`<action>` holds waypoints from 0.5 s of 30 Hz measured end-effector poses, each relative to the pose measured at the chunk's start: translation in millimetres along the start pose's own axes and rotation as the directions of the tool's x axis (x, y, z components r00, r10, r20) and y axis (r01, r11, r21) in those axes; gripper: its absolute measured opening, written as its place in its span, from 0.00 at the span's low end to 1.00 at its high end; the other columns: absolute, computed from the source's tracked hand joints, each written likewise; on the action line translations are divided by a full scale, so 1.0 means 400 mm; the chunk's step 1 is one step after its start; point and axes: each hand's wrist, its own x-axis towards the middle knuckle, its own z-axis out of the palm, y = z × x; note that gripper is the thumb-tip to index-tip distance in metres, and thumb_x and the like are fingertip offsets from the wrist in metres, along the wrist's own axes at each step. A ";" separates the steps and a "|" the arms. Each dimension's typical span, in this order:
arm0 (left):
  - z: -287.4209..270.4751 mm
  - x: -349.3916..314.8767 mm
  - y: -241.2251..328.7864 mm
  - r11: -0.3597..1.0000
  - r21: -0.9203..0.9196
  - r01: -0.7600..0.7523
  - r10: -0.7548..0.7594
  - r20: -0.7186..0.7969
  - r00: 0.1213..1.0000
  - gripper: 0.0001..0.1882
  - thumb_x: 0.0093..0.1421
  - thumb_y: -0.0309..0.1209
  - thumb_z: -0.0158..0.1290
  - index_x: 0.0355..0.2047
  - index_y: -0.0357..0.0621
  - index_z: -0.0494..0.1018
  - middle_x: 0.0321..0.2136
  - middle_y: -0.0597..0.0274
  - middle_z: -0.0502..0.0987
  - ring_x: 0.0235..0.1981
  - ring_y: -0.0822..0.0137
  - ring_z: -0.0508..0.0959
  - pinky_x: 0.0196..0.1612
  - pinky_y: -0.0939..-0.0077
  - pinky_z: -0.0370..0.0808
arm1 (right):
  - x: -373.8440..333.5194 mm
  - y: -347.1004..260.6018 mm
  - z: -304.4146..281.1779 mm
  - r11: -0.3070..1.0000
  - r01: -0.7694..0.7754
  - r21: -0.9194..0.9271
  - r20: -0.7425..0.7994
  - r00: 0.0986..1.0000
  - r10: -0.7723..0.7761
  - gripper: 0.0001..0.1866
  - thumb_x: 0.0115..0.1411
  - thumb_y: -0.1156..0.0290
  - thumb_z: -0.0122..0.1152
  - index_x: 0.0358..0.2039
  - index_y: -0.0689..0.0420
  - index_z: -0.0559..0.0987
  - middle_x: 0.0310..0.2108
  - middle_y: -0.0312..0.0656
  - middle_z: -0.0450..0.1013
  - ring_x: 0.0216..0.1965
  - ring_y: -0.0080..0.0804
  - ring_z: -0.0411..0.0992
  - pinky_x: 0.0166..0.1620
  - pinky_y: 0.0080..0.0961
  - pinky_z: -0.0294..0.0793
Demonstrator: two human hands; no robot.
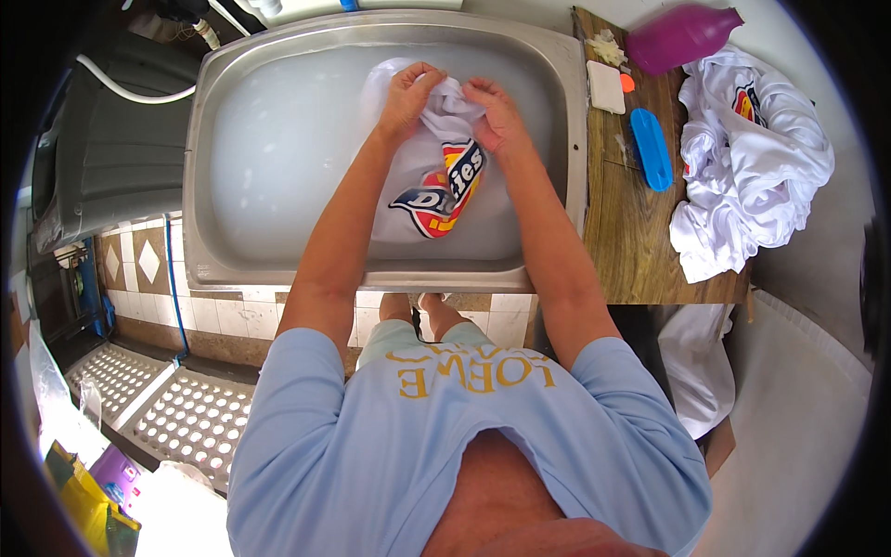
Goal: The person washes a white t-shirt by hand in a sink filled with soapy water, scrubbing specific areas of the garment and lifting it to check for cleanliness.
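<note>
A metal sink (197, 223) holds cloudy, whitish water. In it floats a white shirt (436, 121) with a red, yellow and dark blue printed patch, partly under the surface. Near the sink's far side, my left hand (408, 99) pinches a bunched fold of the wet cloth. My right hand (497, 113) is closed on the same fold, a short way to the right. Between the two hands the cloth is lifted just above the water. The patch hangs down toward me, its lower part in the water.
Right of the sink is a wooden counter (613, 241). On it lie a blue brush (652, 148), a white block (606, 87), an orange cap (627, 84), a purple bottle (682, 39) and a heap of white cloth (742, 176). A dark grey plastic unit (125, 139) stands to the left.
</note>
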 end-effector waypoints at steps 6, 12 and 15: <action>0.008 0.018 -0.018 0.963 0.251 -0.103 0.108 -0.005 0.994 0.06 0.52 0.29 0.58 0.27 0.40 0.74 0.25 0.68 0.75 0.28 0.79 0.72 0.33 0.84 0.68 | 0.029 0.017 -0.015 0.995 0.039 0.089 -0.114 0.993 -0.028 0.07 0.64 0.69 0.54 0.38 0.57 0.70 0.33 0.39 0.69 0.34 0.33 0.70 0.40 0.36 0.75; 0.108 0.012 -0.034 0.631 0.656 -0.414 0.406 0.175 0.897 0.05 0.51 0.30 0.58 0.26 0.43 0.75 0.22 0.59 0.76 0.24 0.63 0.75 0.32 0.71 0.73 | 0.068 0.083 -0.103 0.924 0.047 0.379 0.288 0.943 -0.166 0.15 0.67 0.56 0.47 0.42 0.54 0.70 0.34 0.37 0.71 0.38 0.29 0.71 0.44 0.32 0.73; 0.140 0.012 -0.058 0.257 0.761 -0.596 0.536 0.400 0.743 0.04 0.51 0.30 0.58 0.26 0.46 0.75 0.24 0.52 0.76 0.25 0.54 0.76 0.31 0.67 0.73 | 0.079 0.082 -0.120 0.943 0.013 0.333 0.247 0.964 -0.100 0.17 0.67 0.50 0.45 0.39 0.52 0.71 0.35 0.37 0.71 0.41 0.30 0.70 0.49 0.33 0.69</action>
